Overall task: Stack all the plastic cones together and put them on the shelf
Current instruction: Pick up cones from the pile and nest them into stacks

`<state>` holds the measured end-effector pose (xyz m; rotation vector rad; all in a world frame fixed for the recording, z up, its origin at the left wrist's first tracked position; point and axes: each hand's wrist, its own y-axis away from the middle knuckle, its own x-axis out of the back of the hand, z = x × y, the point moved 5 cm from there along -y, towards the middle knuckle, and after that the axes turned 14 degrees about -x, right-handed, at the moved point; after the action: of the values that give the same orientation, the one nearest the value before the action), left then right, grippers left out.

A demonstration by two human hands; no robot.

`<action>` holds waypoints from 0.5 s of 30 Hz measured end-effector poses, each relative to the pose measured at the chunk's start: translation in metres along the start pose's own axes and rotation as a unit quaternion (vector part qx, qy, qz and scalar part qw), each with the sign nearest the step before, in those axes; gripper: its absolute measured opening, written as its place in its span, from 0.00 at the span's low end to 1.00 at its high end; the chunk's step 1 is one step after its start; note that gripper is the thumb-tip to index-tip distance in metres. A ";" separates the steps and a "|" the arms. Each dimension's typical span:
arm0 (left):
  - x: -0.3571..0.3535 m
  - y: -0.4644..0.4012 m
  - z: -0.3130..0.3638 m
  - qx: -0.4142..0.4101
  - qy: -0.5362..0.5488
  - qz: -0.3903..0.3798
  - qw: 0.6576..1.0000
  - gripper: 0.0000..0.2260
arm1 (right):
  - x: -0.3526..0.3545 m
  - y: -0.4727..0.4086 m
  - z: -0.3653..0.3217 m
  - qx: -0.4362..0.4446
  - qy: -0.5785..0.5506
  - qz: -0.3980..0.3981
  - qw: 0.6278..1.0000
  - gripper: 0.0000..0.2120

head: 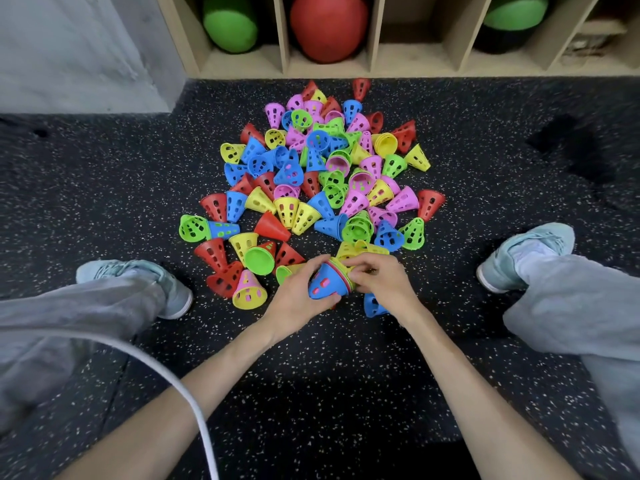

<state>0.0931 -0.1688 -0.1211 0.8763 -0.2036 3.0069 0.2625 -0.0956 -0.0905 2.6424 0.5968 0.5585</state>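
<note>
A big pile of small perforated plastic cones [322, 168] in red, blue, yellow, green and pink lies on the dark speckled floor in front of me. My left hand [294, 296] grips a short stack of nested cones [327, 282], blue on the outside, lying on its side near the pile's front edge. My right hand [379, 280] pinches the rim end of that stack, where red and green rims show. A yellow cone [360, 249] sits just behind my right hand. The wooden shelf [374, 60] stands beyond the pile.
The shelf compartments hold a green roller [228, 26], a red ball [327, 26] and another green item [516, 12]. My shoes [138, 278] and legs flank the pile left and right. A white cable [173, 386] crosses the lower left. A blue cone [372, 304] lies under my right wrist.
</note>
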 end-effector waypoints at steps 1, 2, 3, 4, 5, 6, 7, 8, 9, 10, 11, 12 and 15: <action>-0.001 0.002 0.001 -0.002 -0.009 -0.007 1.000 0.36 | -0.001 0.003 0.002 -0.005 -0.011 -0.010 1.000 0.14; -0.002 0.003 0.001 -0.004 -0.019 -0.014 1.000 0.36 | -0.001 0.006 0.004 -0.009 -0.024 -0.018 1.000 0.12; -0.003 0.005 0.001 -0.006 -0.028 -0.020 0.999 0.37 | -0.002 0.009 0.005 -0.010 -0.036 -0.022 0.999 0.11; -0.003 0.006 0.001 -0.005 -0.034 -0.024 0.999 0.37 | -0.003 0.012 0.008 -0.012 -0.045 -0.024 0.999 0.10; -0.004 0.007 0.002 -0.002 -0.038 -0.025 0.999 0.37 | -0.004 0.015 0.011 -0.016 -0.055 -0.023 0.998 0.08; -0.005 0.008 0.001 0.001 -0.039 -0.023 0.999 0.37 | -0.005 0.017 0.016 -0.022 -0.067 -0.022 0.997 0.07; -0.005 0.010 0.001 0.002 -0.038 -0.020 0.999 0.37 | -0.006 0.019 0.021 -0.029 -0.080 -0.019 0.996 0.07; -0.006 0.012 0.001 0.003 -0.034 -0.013 0.999 0.36 | -0.007 0.021 0.027 -0.036 -0.091 -0.015 0.995 0.07; -0.007 0.015 0.001 0.004 -0.027 -0.002 1.000 0.35 | -0.007 0.023 0.031 -0.042 -0.098 -0.010 0.994 0.06; -0.007 0.017 0.002 0.006 -0.020 0.012 1.000 0.34 | -0.007 0.024 0.035 -0.048 -0.100 -0.005 0.994 0.06; -0.008 0.020 0.001 0.010 -0.013 0.028 0.999 0.33 | -0.008 0.026 0.039 -0.053 -0.099 0.001 0.994 0.06; -0.009 0.023 0.000 0.016 -0.001 0.043 0.999 0.31 | -0.010 0.027 0.043 -0.058 -0.095 0.006 0.994 0.06; -0.014 0.031 -0.002 0.046 0.048 0.076 0.995 0.29 | -0.014 0.029 0.056 -0.080 -0.097 0.012 0.992 0.05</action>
<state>0.1023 -0.1992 -0.1343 0.7534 -0.1392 3.2139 0.2855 -0.1416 -0.1296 2.5165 0.4429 0.3340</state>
